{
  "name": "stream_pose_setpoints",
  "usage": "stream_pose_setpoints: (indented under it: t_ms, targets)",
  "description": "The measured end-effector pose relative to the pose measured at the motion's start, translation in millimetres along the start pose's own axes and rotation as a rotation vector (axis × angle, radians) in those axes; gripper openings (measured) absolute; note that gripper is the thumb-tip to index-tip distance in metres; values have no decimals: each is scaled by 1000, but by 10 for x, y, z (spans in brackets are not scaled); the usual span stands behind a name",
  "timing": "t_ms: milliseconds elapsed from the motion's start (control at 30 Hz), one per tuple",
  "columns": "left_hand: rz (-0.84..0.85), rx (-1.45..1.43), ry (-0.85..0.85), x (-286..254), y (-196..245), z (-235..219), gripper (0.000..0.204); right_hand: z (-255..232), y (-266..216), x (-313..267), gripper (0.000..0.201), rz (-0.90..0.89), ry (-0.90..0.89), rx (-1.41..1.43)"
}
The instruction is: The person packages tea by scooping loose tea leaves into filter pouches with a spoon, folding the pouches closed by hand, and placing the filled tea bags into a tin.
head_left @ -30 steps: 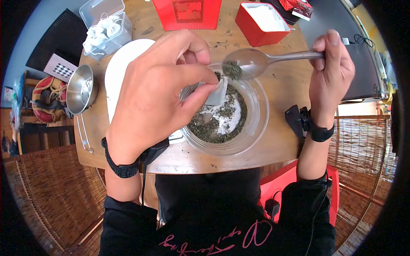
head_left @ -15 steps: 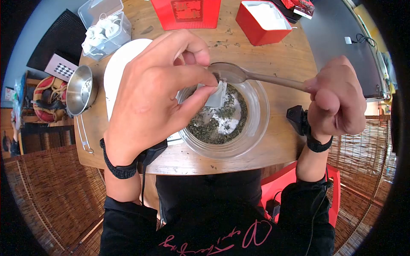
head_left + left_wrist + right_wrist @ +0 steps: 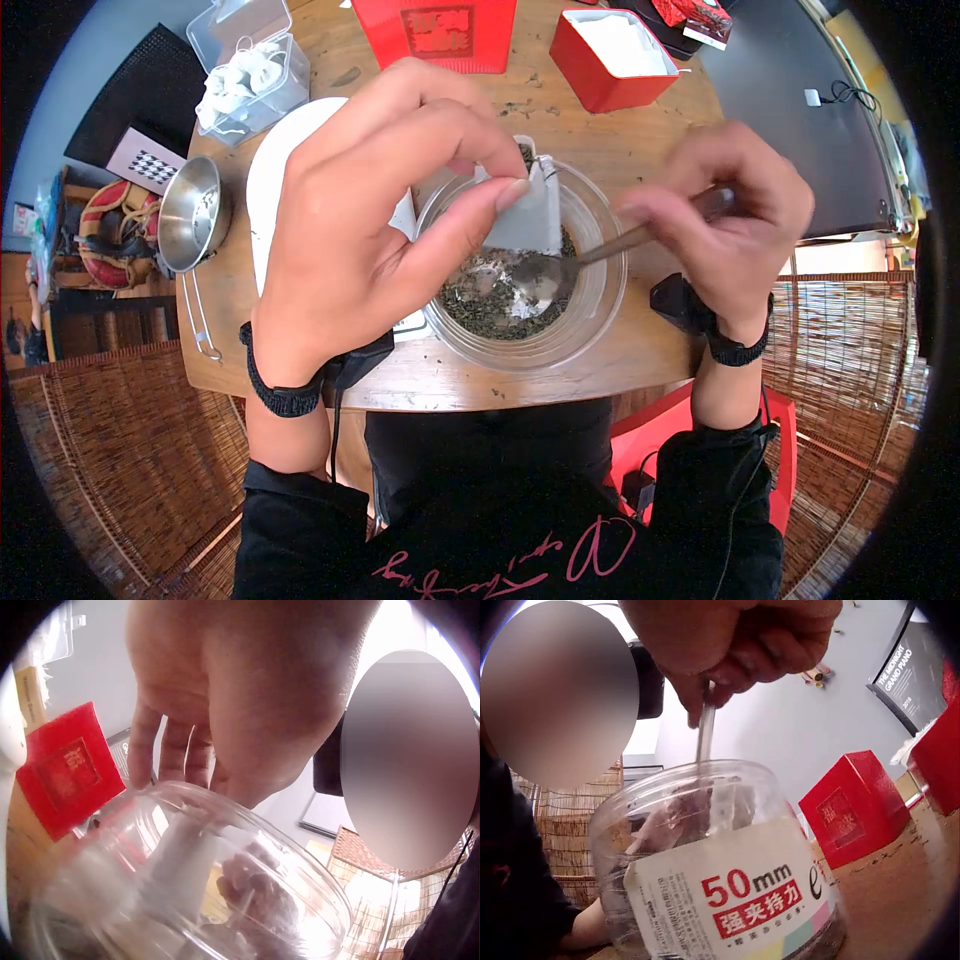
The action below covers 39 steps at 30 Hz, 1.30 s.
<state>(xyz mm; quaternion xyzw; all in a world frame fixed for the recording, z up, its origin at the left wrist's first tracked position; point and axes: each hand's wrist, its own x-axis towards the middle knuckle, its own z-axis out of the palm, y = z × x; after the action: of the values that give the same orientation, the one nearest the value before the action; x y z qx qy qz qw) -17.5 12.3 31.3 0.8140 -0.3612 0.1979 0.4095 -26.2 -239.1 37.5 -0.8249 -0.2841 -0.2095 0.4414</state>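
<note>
While the left hand (image 3: pixel 365 215) pinches a white pouch (image 3: pixel 532 222) at the mouth of a clear jar (image 3: pixel 604 300), the right hand (image 3: pixel 745 215) grips a spoon (image 3: pixel 628 243), bowl dipped among dried leaves (image 3: pixel 478 318). Leaf bits show at pouch top. Jar on wooden table (image 3: pixel 590 140); steel pan (image 3: pixel 188 222) left, open red box (image 3: pixel 608 88) beyond.
</note>
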Motion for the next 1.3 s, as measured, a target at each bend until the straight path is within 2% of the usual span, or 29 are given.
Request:
stream_pose_setpoints:
  t_ms: [33,100,133,267,333,433,567,767,933,1133,1233,1300]
  targets:
    - [27,-7,15,4,4,-6,13,41,-21,3,21,-1,0,-2]
    - [63,8,22,11,-1,-14,14,98,-49,13,23,203,-50,136]
    - [96,23,26,11,-4,-18,15,113,-72,22,19,238,-72,204]
    - [93,-29,29,-9,27,10,15,124,11,-3,17,197,-160,181]
    - [16,-77,1,-19,67,22,13,107,-9,1,16,175,-224,114]
    - [50,-60,-2,-3,33,-26,14,126,69,-26,13,128,-145,190]
    - [76,3,21,7,-19,-61,15,86,49,-13,11,104,-158,131]
    - [64,-11,20,-4,-31,-23,16,86,31,0,12,128,-226,127]
    - [73,18,32,-4,-39,-21,16,72,18,26,7,8,-314,74]
    - [63,-11,9,-9,-30,-10,16,90,39,-1,18,196,-257,118]
    - [68,-20,-20,-9,-21,-11,15,144,73,-9,29,192,-194,228]
    - [61,-40,-34,-14,-14,0,15,119,29,3,24,224,-240,197]
